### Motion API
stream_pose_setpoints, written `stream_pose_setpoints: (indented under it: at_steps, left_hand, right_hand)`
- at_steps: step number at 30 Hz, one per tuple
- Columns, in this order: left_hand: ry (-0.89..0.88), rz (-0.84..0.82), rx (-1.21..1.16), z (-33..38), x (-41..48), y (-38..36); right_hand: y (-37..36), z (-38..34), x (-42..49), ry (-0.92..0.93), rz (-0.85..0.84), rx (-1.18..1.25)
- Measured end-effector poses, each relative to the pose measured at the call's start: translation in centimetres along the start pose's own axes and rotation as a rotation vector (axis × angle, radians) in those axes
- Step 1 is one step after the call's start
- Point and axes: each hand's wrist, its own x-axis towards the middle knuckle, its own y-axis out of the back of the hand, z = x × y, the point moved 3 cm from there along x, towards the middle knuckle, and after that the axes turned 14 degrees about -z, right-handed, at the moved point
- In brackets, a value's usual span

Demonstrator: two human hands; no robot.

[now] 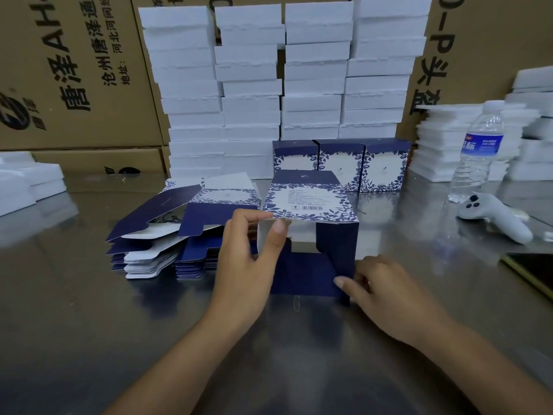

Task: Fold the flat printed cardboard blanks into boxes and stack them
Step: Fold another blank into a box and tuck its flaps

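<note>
A half-folded blue and white printed box (311, 202) stands open toward me on the metal table (89, 310). My left hand (248, 259) pinches its white left side panel near the top corner. My right hand (386, 286) holds the dark blue bottom flap (305, 274) at its right front corner, fingers curled on the edge. A pile of flat printed blanks (167, 235) lies to the left of the box. Three finished boxes (341, 163) stand in a row behind it.
Tall stacks of white foam blocks (284, 85) rise at the back before brown cartons (74, 70). More foam (443, 139) sits right and far left. A water bottle (478, 151), a white controller (493, 217) and a dark phone (532, 271) lie on the right.
</note>
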Motion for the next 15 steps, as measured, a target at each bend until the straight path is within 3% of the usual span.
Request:
stream_pose_setpoints:
  at_steps: [10,15]
  left_hand:
    - [0.004,0.077,-0.044,-0.1,0.1,0.4]
    - [0.013,0.109,-0.072,-0.2,0.3,1.2]
  right_hand:
    - [0.3,-0.6,-0.4,-0.002,0.023,-0.106]
    - [0.1,-1.2,-0.5,0.073,-0.07,-0.036]
